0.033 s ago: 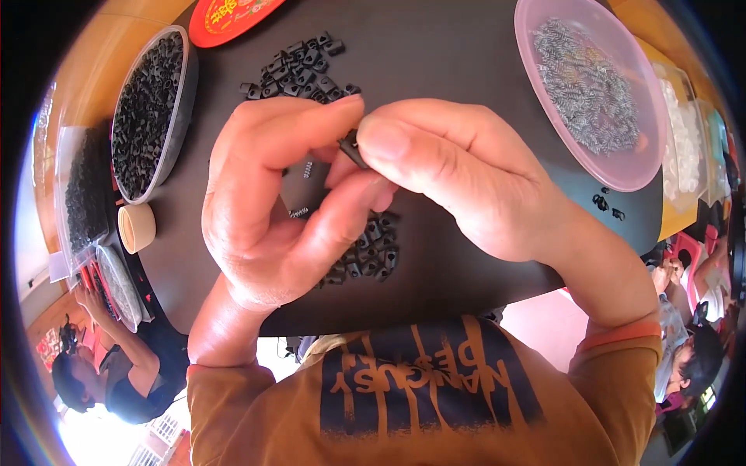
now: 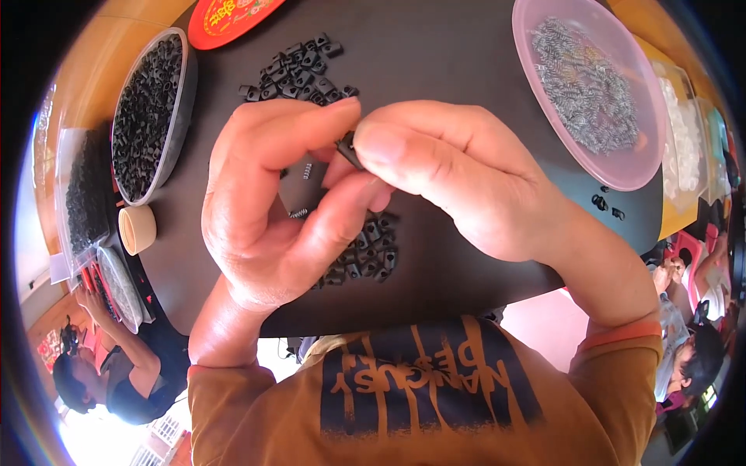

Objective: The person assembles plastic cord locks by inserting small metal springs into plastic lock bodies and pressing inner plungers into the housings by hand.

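Between both hands, at the middle of the view, is a small black plastic cord lock (image 2: 349,149), mostly covered by fingers. My left hand (image 2: 260,206) is curled, its thumb and fingers closed around the piece's left side. From the right, my right hand (image 2: 466,175) pinches the same piece with thumb and forefinger. Two small metal springs (image 2: 308,171) lie on the table beneath my left hand. Similar black pieces form one pile (image 2: 299,70) beyond the hands and another pile (image 2: 371,248) below them, partly hidden by my left hand.
A purple tray (image 2: 614,172) of springs stands far right, with a few black parts (image 2: 599,203) near it. At left are an oval tub (image 2: 185,101) of black pieces and a beige cup (image 2: 137,230). A red tray (image 2: 233,22) sits at the far edge. Other people sit at both sides.
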A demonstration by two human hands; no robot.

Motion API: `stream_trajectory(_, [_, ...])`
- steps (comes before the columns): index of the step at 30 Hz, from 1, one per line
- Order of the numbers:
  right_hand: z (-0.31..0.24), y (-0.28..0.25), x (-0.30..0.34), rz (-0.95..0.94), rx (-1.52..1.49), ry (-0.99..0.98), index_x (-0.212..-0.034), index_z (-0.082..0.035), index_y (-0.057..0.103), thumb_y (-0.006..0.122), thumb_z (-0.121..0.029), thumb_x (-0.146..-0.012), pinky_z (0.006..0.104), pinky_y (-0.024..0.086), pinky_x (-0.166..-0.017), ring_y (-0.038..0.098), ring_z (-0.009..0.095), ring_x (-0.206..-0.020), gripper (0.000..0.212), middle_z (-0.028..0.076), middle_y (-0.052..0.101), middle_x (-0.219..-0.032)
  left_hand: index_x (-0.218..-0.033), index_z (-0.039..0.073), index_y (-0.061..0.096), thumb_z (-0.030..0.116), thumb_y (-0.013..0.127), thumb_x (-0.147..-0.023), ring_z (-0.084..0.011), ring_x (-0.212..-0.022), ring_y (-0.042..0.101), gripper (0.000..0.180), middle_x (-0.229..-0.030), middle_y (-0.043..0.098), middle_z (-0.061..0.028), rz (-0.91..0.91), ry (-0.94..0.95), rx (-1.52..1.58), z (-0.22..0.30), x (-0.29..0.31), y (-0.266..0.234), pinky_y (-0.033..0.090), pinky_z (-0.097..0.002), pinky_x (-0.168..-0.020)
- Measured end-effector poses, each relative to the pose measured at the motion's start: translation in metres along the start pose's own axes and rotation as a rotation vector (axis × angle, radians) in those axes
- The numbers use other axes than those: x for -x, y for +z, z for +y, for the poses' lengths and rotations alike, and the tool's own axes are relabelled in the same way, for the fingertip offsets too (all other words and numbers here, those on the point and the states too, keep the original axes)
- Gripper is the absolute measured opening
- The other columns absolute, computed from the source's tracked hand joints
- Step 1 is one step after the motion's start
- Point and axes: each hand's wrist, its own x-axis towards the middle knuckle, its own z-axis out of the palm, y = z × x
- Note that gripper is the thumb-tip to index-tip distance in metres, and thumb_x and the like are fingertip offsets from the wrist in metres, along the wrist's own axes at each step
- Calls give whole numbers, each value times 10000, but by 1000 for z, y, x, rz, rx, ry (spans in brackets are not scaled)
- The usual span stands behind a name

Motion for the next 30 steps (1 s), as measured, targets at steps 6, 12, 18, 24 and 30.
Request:
stream_trajectory(6, [11, 4, 1, 73, -9, -77, -819, 14, 614, 474, -228, -941, 215, 363, -534, 438, 46, -617, 304, -14, 503, -653, -1119, -35, 526, 100, 700, -755, -184, -956, 496, 426, -1057, 513, -135, 60, -49, 17, 2, 5, 9, 391, -293, -858])
stream_trajectory(12, [13, 4, -8, 101, -5, -130, -807, 15, 602, 478, -208, -939, 227, 353, -507, 415, 43, -580, 287, -18, 476, -611, -981, -29, 613, -11, 737, -628, -187, -682, 564, 375, -879, 602, -124, 157, 108, -171, -8, -6, 5, 460, -267, -613])
stream_trajectory(18, [20, -1, -10, 67, 99, -165, -759, 5, 550, 470, -222, -939, 249, 365, -511, 419, 67, -564, 300, -2, 475, -601, -947, -17, 619, -53, 723, -607, -219, -672, 567, 357, -834, 604, -106, 161, 169, -328, -6, -5, 10, 456, -278, -603])
stream_trajectory(24, [18, -8, -8, 200, 65, -135, -879, 23, 589, 419, -298, -967, 238, 434, -694, 511, 97, -732, 373, 37, 569, -772, -964, 15, 619, -16, 674, -649, -149, -648, 543, 321, -830, 590, -80, 185, -12, -191, -7, -23, 5, 455, -265, -627])
stream_trajectory(30, [13, -17, -17, 414, 104, -251, -834, 3, 579, 406, -361, -960, 226, 427, -665, 508, 94, -693, 422, 41, 559, -722, -1007, -23, 635, 203, 607, -830, -69, -803, 555, 288, -839, 637, -46, 342, -198, -147, -10, -130, -20, 446, -218, -746])
